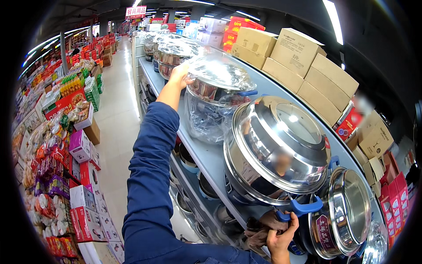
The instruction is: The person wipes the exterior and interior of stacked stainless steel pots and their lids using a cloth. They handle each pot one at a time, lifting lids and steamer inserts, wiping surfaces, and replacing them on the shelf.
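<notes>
My left hand (180,75) reaches forward, its fingers at the rim of a plastic-wrapped steel steamer pot (211,89) on the upper shelf. Whether the fingers grip the wrap or only touch it cannot be told. Low in the view, my right hand (283,232) holds a brown cloth (260,231), the fingers up against a blue handle (305,206) of a large steel steamer pot (280,148). That pot has a domed lid with a glass centre and stands unwrapped between the wrapped pot and another lidded steel pot (341,211) at the right.
More plastic-wrapped pots (174,49) line the far end of the metal shelf (207,158). Cardboard boxes (296,49) are stacked behind. Lower shelves hold dark pans (207,186). At the left, an aisle floor (115,109) runs beside piled packaged goods (59,165).
</notes>
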`<action>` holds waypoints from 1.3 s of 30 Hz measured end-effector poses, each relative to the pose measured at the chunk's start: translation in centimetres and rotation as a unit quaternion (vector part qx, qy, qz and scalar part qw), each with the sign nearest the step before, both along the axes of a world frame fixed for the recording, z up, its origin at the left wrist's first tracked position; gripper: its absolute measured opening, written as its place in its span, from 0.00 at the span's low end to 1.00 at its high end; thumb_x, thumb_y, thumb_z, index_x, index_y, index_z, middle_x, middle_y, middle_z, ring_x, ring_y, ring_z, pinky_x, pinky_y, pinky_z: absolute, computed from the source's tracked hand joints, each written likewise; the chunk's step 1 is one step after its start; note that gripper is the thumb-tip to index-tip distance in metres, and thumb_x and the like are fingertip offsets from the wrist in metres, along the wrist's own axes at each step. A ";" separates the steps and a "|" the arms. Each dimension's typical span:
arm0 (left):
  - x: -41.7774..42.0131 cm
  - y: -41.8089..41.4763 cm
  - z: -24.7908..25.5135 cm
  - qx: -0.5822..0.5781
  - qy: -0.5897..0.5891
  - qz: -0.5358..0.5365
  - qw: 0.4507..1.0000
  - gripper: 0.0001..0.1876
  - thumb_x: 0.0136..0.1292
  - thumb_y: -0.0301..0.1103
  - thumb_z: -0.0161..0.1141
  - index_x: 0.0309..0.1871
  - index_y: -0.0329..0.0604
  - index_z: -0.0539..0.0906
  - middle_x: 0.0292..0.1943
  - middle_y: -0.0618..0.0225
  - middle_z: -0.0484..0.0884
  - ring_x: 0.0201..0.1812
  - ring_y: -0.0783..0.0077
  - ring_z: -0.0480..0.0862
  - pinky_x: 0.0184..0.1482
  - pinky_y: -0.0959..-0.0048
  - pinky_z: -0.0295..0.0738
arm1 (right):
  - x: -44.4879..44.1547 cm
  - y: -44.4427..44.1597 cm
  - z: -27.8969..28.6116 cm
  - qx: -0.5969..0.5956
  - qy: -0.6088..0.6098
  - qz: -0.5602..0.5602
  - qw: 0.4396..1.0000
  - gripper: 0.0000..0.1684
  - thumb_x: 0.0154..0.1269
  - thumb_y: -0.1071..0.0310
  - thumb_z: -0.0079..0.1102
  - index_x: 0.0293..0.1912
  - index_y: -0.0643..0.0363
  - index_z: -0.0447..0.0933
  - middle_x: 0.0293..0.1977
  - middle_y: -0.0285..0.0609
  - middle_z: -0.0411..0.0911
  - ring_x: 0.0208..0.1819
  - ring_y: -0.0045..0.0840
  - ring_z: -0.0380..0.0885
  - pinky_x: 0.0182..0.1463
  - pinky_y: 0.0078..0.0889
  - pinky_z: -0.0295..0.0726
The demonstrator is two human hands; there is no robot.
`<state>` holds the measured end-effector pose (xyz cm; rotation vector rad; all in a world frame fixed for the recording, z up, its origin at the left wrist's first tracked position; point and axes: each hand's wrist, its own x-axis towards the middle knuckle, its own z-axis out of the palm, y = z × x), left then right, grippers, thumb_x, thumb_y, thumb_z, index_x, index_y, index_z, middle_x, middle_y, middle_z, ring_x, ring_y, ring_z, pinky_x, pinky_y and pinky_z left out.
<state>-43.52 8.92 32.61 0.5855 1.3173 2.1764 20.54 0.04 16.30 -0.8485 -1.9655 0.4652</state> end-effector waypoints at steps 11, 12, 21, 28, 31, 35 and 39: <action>0.7 3.2 -1.4 0.170 -0.200 -0.050 0.964 0.16 0.73 0.38 0.58 0.60 0.42 0.77 0.51 0.60 0.85 0.50 0.59 0.86 0.47 0.55 0.85 | 0.4 0.6 -0.3 0.068 -0.020 0.026 0.997 0.45 0.51 0.85 0.54 0.70 0.64 0.54 0.56 0.57 0.71 0.56 0.40 0.76 0.62 0.37 0.74; 1.1 3.4 -0.9 0.194 -0.215 -0.071 0.954 0.16 0.74 0.37 0.56 0.60 0.42 0.77 0.51 0.59 0.84 0.50 0.58 0.86 0.49 0.54 0.84 | 0.6 0.9 -0.9 0.078 -0.010 0.038 0.996 0.46 0.50 0.85 0.54 0.70 0.64 0.54 0.56 0.57 0.72 0.55 0.42 0.77 0.61 0.39 0.75; 2.7 -4.3 1.1 0.329 -0.068 -0.078 0.939 0.15 0.78 0.35 0.49 0.59 0.34 0.74 0.51 0.55 0.82 0.49 0.55 0.85 0.53 0.52 0.82 | 2.6 4.9 -6.4 0.114 -0.186 -0.052 0.974 0.33 0.55 0.76 0.61 0.62 0.61 0.68 0.55 0.61 0.72 0.57 0.56 0.69 0.57 0.56 0.73; 10.1 -21.3 -0.7 0.229 0.156 0.169 0.946 0.16 0.78 0.47 0.51 0.45 0.42 0.79 0.35 0.70 0.81 0.32 0.78 0.78 0.36 0.77 0.74 | -0.9 2.5 0.2 -0.041 -0.394 -0.053 0.917 0.42 0.56 0.58 0.71 0.67 0.64 0.66 0.64 0.62 0.66 0.65 0.58 0.64 0.67 0.63 0.62; 14.7 -29.1 -3.7 0.078 0.283 0.268 0.918 0.20 0.78 0.49 0.50 0.44 0.39 0.81 0.32 0.71 0.80 0.31 0.81 0.76 0.35 0.80 0.71 | -0.8 0.3 2.0 0.113 -0.387 0.091 0.911 0.38 0.57 0.52 0.71 0.58 0.68 0.73 0.62 0.60 0.70 0.62 0.55 0.69 0.65 0.61 0.66; 21.3 -33.9 -7.2 -0.141 0.445 0.275 0.840 0.18 0.77 0.43 0.54 0.45 0.34 0.81 0.27 0.67 0.81 0.28 0.77 0.78 0.31 0.75 0.72 | -6.4 -1.6 5.1 0.006 -0.241 0.443 0.864 0.28 0.60 0.62 0.69 0.56 0.65 0.75 0.57 0.55 0.76 0.58 0.47 0.76 0.61 0.42 0.76; 25.6 -37.5 -10.5 -0.299 0.508 0.158 0.792 0.12 0.75 0.37 0.55 0.45 0.36 0.80 0.22 0.58 0.78 0.23 0.65 0.80 0.29 0.70 0.73 | -13.9 -2.6 3.8 0.102 -0.077 0.467 0.875 0.41 0.59 0.63 0.71 0.66 0.71 0.64 0.65 0.64 0.66 0.66 0.57 0.67 0.68 0.50 0.68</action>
